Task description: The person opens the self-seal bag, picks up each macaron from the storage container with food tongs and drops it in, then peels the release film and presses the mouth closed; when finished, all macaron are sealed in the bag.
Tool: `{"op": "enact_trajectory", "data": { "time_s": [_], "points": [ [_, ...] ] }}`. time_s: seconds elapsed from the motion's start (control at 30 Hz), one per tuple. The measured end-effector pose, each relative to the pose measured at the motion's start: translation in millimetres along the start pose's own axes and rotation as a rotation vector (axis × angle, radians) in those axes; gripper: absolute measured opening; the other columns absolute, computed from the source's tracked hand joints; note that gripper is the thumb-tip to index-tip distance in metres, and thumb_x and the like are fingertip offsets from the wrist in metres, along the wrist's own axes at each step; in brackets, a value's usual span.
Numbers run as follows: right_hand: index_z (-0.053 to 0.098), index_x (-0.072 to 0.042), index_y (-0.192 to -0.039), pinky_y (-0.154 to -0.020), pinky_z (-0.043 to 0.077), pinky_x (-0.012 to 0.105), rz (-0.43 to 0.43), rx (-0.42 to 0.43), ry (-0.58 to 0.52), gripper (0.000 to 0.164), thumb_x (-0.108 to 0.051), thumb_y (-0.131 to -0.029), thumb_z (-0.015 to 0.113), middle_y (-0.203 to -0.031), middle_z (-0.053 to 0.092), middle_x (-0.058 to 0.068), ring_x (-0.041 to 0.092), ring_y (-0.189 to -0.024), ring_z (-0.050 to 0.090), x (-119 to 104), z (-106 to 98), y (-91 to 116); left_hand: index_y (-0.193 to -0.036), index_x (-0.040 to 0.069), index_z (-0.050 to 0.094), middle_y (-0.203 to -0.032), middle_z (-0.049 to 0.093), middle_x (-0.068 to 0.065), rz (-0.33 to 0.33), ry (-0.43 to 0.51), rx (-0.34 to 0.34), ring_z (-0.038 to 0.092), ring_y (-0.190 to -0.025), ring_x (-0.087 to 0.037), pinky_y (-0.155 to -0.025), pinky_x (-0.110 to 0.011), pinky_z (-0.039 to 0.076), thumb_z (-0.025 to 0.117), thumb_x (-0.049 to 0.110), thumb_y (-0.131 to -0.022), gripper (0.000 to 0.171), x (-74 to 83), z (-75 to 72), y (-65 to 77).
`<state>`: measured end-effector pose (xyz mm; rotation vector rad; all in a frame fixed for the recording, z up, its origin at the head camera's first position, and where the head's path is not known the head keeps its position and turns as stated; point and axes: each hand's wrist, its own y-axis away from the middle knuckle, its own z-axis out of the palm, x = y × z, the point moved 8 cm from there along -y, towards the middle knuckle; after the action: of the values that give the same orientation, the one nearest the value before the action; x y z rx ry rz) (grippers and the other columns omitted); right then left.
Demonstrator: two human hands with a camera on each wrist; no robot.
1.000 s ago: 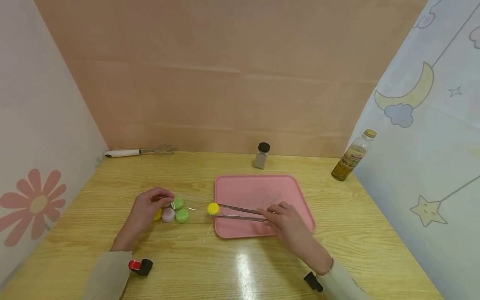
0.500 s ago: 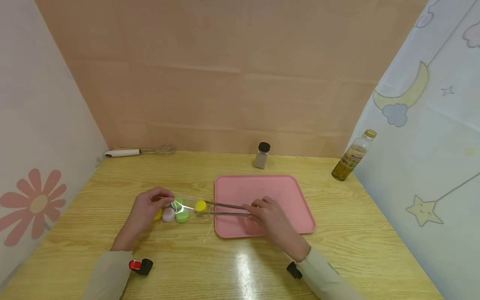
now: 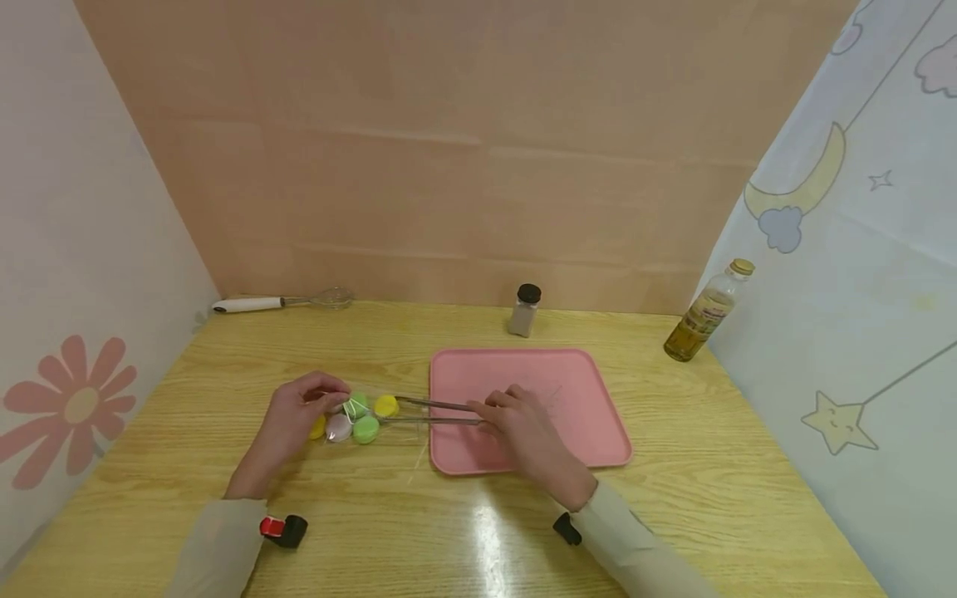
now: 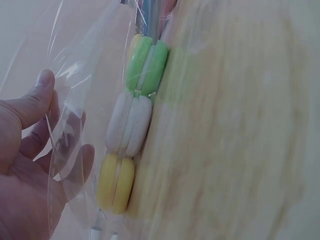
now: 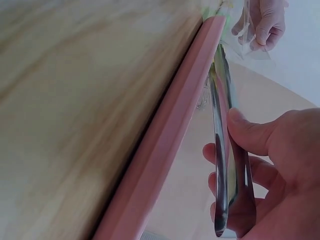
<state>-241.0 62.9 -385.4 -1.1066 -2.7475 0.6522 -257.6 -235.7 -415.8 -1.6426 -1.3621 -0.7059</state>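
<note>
My left hand (image 3: 295, 415) pinches the edge of a clear plastic bag (image 4: 75, 75) between thumb and fingers. Inside the bag lie a yellow macaron (image 4: 116, 184), a pale lilac macaron (image 4: 129, 122) and green macarons (image 4: 146, 65). In my right hand (image 3: 523, 432) are metal tongs (image 3: 441, 421), gripped with the thumb on one arm and fingers on the other. Their tips reach into the bag's mouth, on either side of another yellow macaron (image 3: 386, 406), right beside the green ones. The right wrist view shows the tongs (image 5: 220, 150) from their handle end.
A pink tray (image 3: 598, 453) lies under the right hand and the tongs' handle. Along the back of the wooden table (image 3: 419, 540) are a whisk (image 3: 254, 305), a small black-capped jar (image 3: 522, 316) and a bottle of amber liquid (image 3: 699, 320) at the right.
My right hand has moved left with the tongs, bringing the yellow macaron from the tray's left edge into the bag beside the green ones. My left hand stays in place on the bag.
</note>
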Motion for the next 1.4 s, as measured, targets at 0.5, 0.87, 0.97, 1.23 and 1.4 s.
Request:
{"op": "enact_trajectory", "data": {
  "time_s": [0.5, 0.87, 0.97, 1.23, 1.4],
  "points": [
    [0.076, -0.018, -0.120, -0.071, 0.041, 0.032, 0.011, -0.015, -0.022, 0.038, -0.017, -0.083, 0.084, -0.092, 0.071, -0.001, 0.018, -0.078, 0.048, -4.7, 6.8, -8.9, -0.106, 0.005, 0.074, -0.104, 0.071, -0.008, -0.002, 0.006, -0.013, 0.062, -0.094, -0.015, -0.076, -0.021, 0.050, 0.067, 0.012, -0.099, 0.012, -0.8, 1.5, 0.0],
    [0.076, -0.018, -0.120, -0.069, 0.043, 0.031, -0.008, -0.015, 0.012, 0.037, -0.018, -0.084, 0.083, -0.091, 0.070, 0.000, 0.018, -0.076, 0.051, -6.1, 7.5, -7.4, -0.105, 0.006, 0.073, -0.103, 0.071, -0.007, -0.013, 0.010, -0.017, 0.061, -0.093, -0.017, -0.077, -0.021, 0.049, 0.067, 0.014, -0.099, 0.012, 0.0, 2.8, 0.5],
    [0.075, -0.019, -0.121, -0.068, 0.042, 0.031, -0.010, -0.019, 0.026, 0.037, -0.018, -0.085, 0.083, -0.090, 0.070, 0.000, 0.018, -0.075, 0.049, -5.4, 6.3, -5.0, -0.106, 0.005, 0.073, -0.104, 0.071, -0.008, -0.015, 0.017, -0.018, 0.061, -0.093, -0.017, -0.077, -0.021, 0.049, 0.067, 0.014, -0.099, 0.013, 0.5, 2.8, 0.0],
    [0.076, -0.018, -0.119, -0.067, 0.041, 0.030, -0.029, 0.019, 0.070, 0.036, -0.020, -0.084, 0.084, -0.088, 0.068, 0.000, 0.018, -0.073, 0.047, 0.7, 0.6, 6.0, -0.103, 0.006, 0.074, -0.100, 0.071, -0.006, 0.008, -0.011, 0.002, 0.063, -0.091, -0.013, -0.076, -0.020, 0.050, 0.067, 0.015, -0.099, 0.012, -2.7, 1.8, -1.0],
    [0.076, -0.017, -0.118, -0.067, 0.041, 0.031, -0.034, 0.026, 0.071, 0.037, -0.017, -0.082, 0.085, -0.088, 0.067, 0.000, 0.019, -0.073, 0.046, 4.7, -6.3, 15.5, -0.103, 0.007, 0.074, -0.100, 0.071, -0.005, 0.017, -0.027, 0.008, 0.063, -0.092, -0.013, -0.078, -0.020, 0.050, 0.068, 0.016, -0.099, 0.012, -4.3, 1.2, -0.4]
  ]
}}
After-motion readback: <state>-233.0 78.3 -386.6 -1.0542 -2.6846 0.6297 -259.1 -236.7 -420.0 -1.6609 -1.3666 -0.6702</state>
